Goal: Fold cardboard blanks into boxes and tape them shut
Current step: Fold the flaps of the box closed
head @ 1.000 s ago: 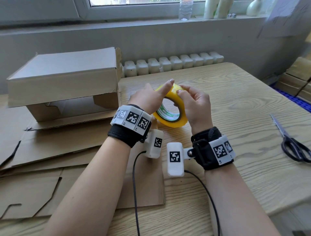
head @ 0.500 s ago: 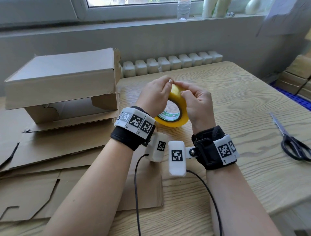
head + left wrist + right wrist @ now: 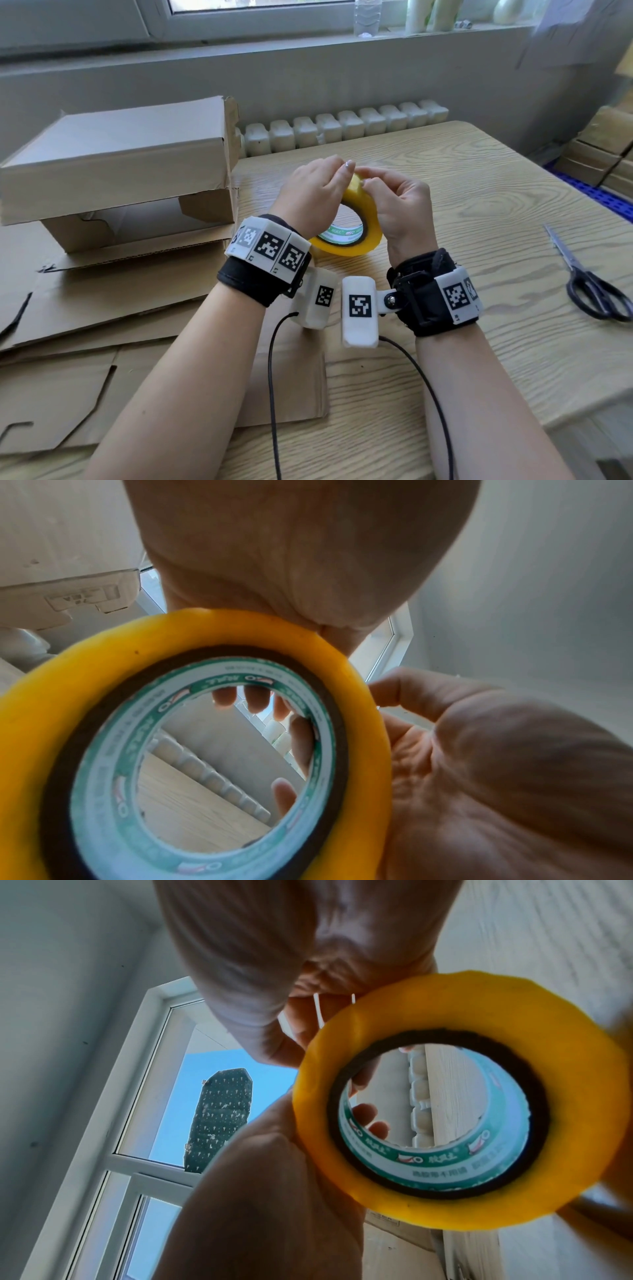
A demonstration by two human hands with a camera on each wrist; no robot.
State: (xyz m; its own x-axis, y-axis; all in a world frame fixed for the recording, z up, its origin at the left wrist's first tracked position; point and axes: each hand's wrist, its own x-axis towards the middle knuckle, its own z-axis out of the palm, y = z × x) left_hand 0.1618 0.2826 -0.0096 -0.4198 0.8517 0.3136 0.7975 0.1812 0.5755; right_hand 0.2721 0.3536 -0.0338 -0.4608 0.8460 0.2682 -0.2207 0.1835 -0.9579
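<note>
A pair of black-handled scissors [image 3: 594, 289] is lying flat on the wooden table [image 3: 513, 212] near its right edge, blades pointing away toward the window wall. A row of pale egg-carton-like trays [image 3: 342, 125] is sitting along the table's far edge, against the grey wall below the windowsill [image 3: 308, 41]. A clear plastic bottle [image 3: 367, 17] is standing on the sill, with pale containers [image 3: 432, 13] standing to its right; their kind cannot be made out. Tan blocks [image 3: 603, 150] are stacking up at the far right beyond the table, beside a blue slotted surface [image 3: 606, 198]. In the right wrist view a dark patterned panel [image 3: 219, 1118] is hanging against the window pane.
</note>
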